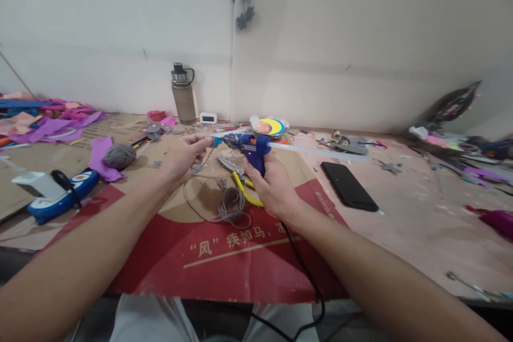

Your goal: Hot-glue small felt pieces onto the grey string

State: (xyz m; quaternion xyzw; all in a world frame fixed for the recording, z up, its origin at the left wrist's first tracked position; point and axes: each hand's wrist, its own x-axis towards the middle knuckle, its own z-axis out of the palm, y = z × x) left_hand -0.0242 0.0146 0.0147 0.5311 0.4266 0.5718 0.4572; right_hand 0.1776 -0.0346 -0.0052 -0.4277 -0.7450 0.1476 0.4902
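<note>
My right hand is wrapped round the handle of a blue hot glue gun, whose nozzle points left. A long clear glue stick juts out of its back. My left hand pinches a small blue piece right by the nozzle; whether the two touch I cannot tell. Grey yarn hangs below the left fingers toward a loose grey yarn bundle on the cardboard. Under the glue gun lie scissors with yellow handles, partly hidden by my right hand.
A black phone lies on the right. To the left are a blue-and-white power strip, a grey yarn ball and purple scraps. A bottle stands at the back. The glue gun's black cord runs over the front edge.
</note>
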